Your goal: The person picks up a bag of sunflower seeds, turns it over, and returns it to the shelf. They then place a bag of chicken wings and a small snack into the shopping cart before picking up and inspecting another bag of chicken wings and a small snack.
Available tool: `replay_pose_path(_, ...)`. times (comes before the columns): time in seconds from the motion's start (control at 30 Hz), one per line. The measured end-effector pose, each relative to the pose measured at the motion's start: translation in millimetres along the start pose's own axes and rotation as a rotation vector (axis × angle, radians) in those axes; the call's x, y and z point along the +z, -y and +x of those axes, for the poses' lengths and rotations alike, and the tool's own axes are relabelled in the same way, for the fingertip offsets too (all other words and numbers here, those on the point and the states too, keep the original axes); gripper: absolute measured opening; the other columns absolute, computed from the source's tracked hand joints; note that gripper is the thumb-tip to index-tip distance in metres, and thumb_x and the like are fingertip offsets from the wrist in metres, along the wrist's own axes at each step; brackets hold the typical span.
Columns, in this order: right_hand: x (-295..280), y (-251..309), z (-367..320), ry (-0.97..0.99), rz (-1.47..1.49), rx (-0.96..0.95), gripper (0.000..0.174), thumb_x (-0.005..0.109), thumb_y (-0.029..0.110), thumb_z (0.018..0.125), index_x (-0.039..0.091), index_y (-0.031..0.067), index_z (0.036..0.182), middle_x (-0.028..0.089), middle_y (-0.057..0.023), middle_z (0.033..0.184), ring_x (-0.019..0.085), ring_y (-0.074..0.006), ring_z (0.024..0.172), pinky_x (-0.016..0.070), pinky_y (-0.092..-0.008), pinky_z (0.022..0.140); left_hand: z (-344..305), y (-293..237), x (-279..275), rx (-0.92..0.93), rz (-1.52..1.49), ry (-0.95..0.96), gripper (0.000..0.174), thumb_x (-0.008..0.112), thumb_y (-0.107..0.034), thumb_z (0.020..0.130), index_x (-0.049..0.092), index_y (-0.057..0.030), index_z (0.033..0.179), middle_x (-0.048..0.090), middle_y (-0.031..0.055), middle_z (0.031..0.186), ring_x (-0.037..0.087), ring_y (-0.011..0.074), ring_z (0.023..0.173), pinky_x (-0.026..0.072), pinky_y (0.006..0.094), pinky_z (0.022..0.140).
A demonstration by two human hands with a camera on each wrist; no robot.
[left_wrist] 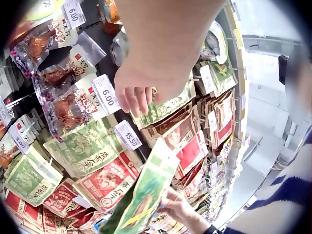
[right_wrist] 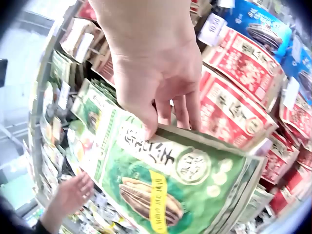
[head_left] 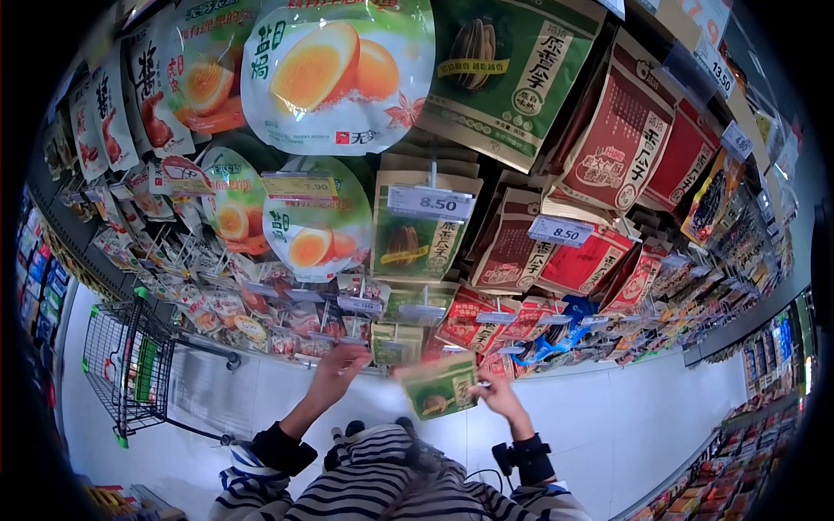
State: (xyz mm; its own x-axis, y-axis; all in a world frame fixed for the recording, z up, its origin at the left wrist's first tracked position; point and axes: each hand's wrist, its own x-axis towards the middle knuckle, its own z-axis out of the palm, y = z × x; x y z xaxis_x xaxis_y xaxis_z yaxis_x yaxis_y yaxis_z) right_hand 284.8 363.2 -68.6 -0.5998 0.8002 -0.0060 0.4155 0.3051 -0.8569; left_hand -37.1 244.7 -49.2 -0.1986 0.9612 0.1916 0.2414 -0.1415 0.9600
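My right hand (head_left: 499,397) pinches a green bag of sunflower seeds (head_left: 440,388) by one edge. In the right wrist view the thumb lies over the bag's printed front (right_wrist: 152,183), with the other fingers behind it. The bag is tilted and held up before the lower racks. My left hand (head_left: 334,379) is raised to the left of the bag, apart from it and holding nothing. Its fingers (left_wrist: 141,100) hang loosely bent in the left wrist view, overlapping hanging green packs. More green sunflower seed bags (head_left: 426,230) hang on hooks above.
Red seed bags (head_left: 476,317) hang to the right, and egg packs (head_left: 314,230) to the left. Price tags (head_left: 432,202) stick out at the hook ends. A wire shopping cart (head_left: 130,369) stands at the left on the white floor (head_left: 599,417). Shelves line the far right.
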Motion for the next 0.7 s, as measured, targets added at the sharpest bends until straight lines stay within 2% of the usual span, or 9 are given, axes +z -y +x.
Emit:
replay_pose_path(0.03,-11,25,2,-0.036,0.01,-0.048,0.023,0.063,0.007,0.073,0.052,0.0013,0.093,0.055,-0.0054,0.078,0.055,-0.0129,0.072,0.046,-0.0264,0.064,2,-11,0,0.039,0.081,0.069,0.023,0.051,-0.005,0.082,0.051,-0.0013,0.105,0.058,0.0068,0.098,0.056,0.0135,0.088,0.044,0.0248,0.076)
replay_pose_path(0.1,-28,32,2,-0.086,0.141,0.011,0.02,0.062,0.005,0.074,0.052,0.0006,0.09,0.05,-0.0008,0.077,0.051,-0.0089,0.07,0.0443,-0.0234,0.062,8,-39,8,0.066,-0.024,0.174,0.023,0.05,-0.007,0.083,0.053,-0.002,0.106,0.055,0.0075,0.103,0.054,0.0138,0.091,0.0437,0.0247,0.077)
replay_pose_path(0.13,-36,42,6,-0.132,0.179,-0.038,0.02,0.062,0.005,0.074,0.052,0.0011,0.09,0.046,0.0024,0.074,0.046,-0.0064,0.064,0.0401,-0.0197,0.056,11,-42,12,0.083,-0.081,0.204,0.026,0.05,-0.007,0.084,0.051,-0.0019,0.109,0.054,0.0072,0.105,0.054,0.0139,0.092,0.0432,0.0247,0.078)
replay_pose_path(0.17,-38,78,11,-0.237,0.322,-0.072,0.017,0.062,0.008,0.076,0.052,0.0026,0.089,0.043,0.0059,0.068,0.04,-0.0035,0.059,0.0336,-0.0163,0.053,11,-42,17,0.091,-0.145,0.236,0.028,0.049,-0.008,0.084,0.049,-0.0019,0.112,0.054,0.0069,0.107,0.053,0.0139,0.094,0.0428,0.0246,0.079)
replay_pose_path(0.23,-49,112,18,-0.26,0.396,0.001,0.014,0.059,0.009,0.078,0.051,0.0035,0.088,0.041,0.0078,0.065,0.04,-0.0013,0.061,0.0328,-0.0152,0.055,9,-54,27,-0.136,-0.476,0.271,0.034,0.047,-0.009,0.086,0.042,-0.0024,0.119,0.053,0.0066,0.108,0.051,0.0132,0.096,0.042,0.0247,0.08)
replay_pose_path(0.33,-45,123,31,-0.306,0.599,-0.066,0.009,0.056,0.007,0.08,0.05,0.0031,0.087,0.052,0.0036,0.072,0.046,-0.0012,0.064,0.034,-0.0144,0.056,11,-65,30,-0.032,-0.414,0.241,0.04,0.047,-0.009,0.086,0.036,-0.0027,0.124,0.052,0.0064,0.108,0.05,0.0115,0.096,0.0411,0.0242,0.081)
replay_pose_path(0.4,-40,136,35,-0.315,0.676,-0.072,0.009,0.055,0.007,0.08,0.051,0.0024,0.088,0.059,-0.0009,0.077,0.047,-0.0006,0.061,0.0321,-0.014,0.051,12,-72,32,-0.065,-0.493,0.237,0.042,0.048,-0.009,0.086,0.035,-0.0023,0.125,0.052,0.0066,0.108,0.049,0.0105,0.096,0.0409,0.0237,0.08)
replay_pose_path(0.6,-33,136,44,-0.265,0.684,0.029,0.009,0.056,0.009,0.081,0.052,0.0025,0.086,0.06,0.0012,0.07,0.045,0.0015,0.053,0.0302,-0.0124,0.044,16,-81,27,-0.274,-0.533,0.204,0.044,0.059,-0.013,0.08,0.04,0.0008,0.118,0.052,0.0043,0.103,0.05,0.0091,0.089,0.041,0.0223,0.077)
replay_pose_path(0.7,-31,139,44,-0.261,0.651,0.048,0.011,0.055,0.009,0.08,0.052,0.0023,0.089,0.057,0.0022,0.068,0.043,0.0009,0.05,0.0307,-0.0124,0.043,16,-83,28,-0.309,-0.589,0.201,0.046,0.06,-0.015,0.079,0.041,0.0005,0.118,0.053,0.0047,0.102,0.05,0.0097,0.09,0.0408,0.0226,0.077)
